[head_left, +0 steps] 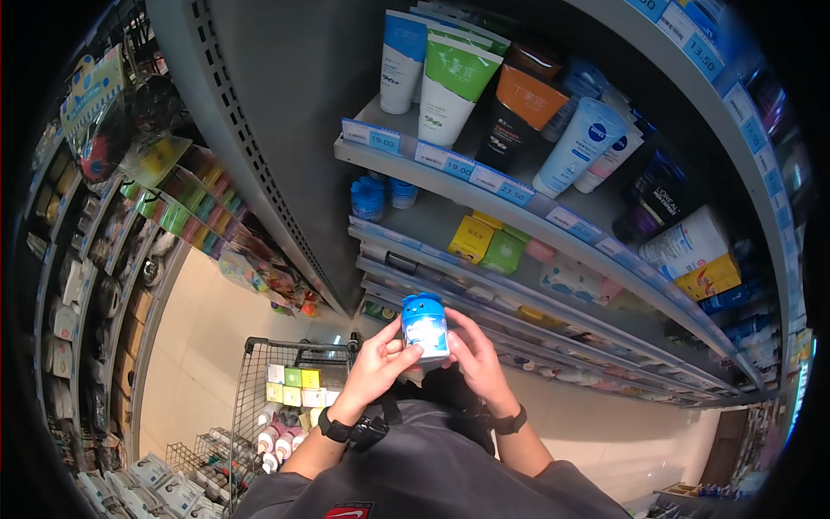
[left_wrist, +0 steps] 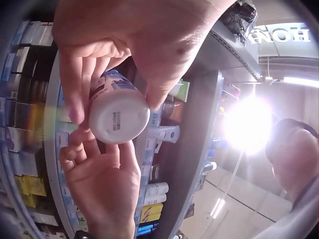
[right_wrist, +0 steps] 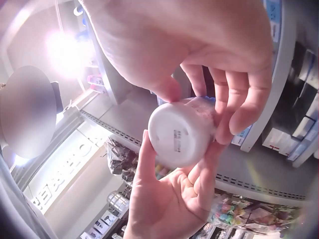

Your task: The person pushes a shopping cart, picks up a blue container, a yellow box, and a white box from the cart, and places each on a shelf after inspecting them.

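Both hands hold a small blue-and-white jar [head_left: 424, 324] with an animal-face cap, in front of the person's torso. The left hand [head_left: 378, 368] grips its left side, thumb across the lower front. On the opposite side, the right hand [head_left: 478, 363] holds it between thumb and fingers. The jar's white base [left_wrist: 119, 119], printed with a small dark code, faces the left wrist camera. In the right wrist view the same base [right_wrist: 174, 134] shows between the fingers of both hands. Similar blue-capped jars [head_left: 367, 199] stand at the left end of a shelf ahead.
A shelf unit [head_left: 450, 164] curves from ahead to the right, its upper board bearing squeeze tubes [head_left: 458, 86]. Yellow and green boxes [head_left: 484, 242] sit one level lower. A shopping cart [head_left: 246, 372] with boxes and bottles stands at left. Another rack [head_left: 78, 285] lines the far left.
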Available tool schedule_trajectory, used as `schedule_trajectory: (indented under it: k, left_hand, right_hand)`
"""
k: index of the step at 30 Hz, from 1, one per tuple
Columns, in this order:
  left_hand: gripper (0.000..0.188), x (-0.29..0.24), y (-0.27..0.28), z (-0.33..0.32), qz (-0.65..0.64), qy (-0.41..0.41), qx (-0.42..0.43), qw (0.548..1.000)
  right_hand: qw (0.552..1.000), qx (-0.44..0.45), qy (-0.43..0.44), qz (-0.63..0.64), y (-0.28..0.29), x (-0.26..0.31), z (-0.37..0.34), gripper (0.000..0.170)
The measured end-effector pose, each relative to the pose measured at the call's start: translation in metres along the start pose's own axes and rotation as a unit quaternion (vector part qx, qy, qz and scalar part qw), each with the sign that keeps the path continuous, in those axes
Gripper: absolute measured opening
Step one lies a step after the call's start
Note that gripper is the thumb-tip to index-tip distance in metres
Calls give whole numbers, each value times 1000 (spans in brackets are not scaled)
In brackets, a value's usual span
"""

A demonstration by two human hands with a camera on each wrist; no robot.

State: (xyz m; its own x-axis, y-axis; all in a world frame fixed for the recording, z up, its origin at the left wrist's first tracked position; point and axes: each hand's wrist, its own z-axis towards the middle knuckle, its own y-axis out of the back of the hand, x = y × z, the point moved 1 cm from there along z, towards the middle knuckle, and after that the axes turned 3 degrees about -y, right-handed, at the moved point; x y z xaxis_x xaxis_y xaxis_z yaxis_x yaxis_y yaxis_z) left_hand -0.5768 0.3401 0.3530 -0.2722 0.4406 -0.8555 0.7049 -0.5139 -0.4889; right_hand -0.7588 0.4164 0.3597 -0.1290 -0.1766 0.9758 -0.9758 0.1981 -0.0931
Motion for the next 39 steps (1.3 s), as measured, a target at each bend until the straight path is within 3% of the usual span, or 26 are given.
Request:
schedule_trajectory:
  k: [2, 13, 18, 19, 21, 25, 27, 29, 32, 35, 36, 37, 39]
  left_hand:
    - [78, 0, -3, 4, 23, -1, 12, 1000]
    - [88, 1, -13, 11, 85, -40, 5, 996]
    - [89, 9, -12, 15, 116, -88, -13, 989]
    - [86, 11, -10, 16, 152, -91, -20, 984]
    - [84, 22, -1, 19, 191, -96, -33, 976]
    - [73, 41, 14, 29, 284, -131, -63, 948]
    - [67, 38, 20, 35, 319, -179, -124, 923]
    - [59, 27, 22, 43, 348, -202, -140, 905]
    - [49, 25, 31, 61, 431, -266, -170, 846]
    - [49, 14, 29, 78, 357, -313, -185, 861]
    - [50, 13, 30, 86, 373, -350, -188, 838]
    - [50, 9, 29, 91, 374, -351, -186, 838]
    - [53, 1, 28, 102, 404, -259, -169, 861]
  right_hand:
    - [1000, -6, -3, -14, 5, -2, -1, 51]
    - [1000, -20, -10, 2, 5, -10, -7, 58]
    - [997, -59, 52, 24, -1, -26, 1, 56]
    - [997, -56, 50, 25, 2, -30, 4, 56]
    - [993, -37, 3, -110, 11, -34, 12, 57]
    - [993, -41, 20, -107, 5, -26, 34, 61]
    - [992, -47, 24, -111, 2, -20, 46, 65]
    - [979, -64, 83, -176, 2, -24, 64, 70]
    - [974, -71, 130, -172, -3, -18, 95, 74]
    - [967, -78, 186, -156, -9, -1, 126, 72]
    - [963, -79, 214, -143, -8, 0, 139, 68]
    - [958, -80, 242, -130, -7, 3, 150, 64]
    - [953, -101, 266, -108, -7, 4, 171, 58]
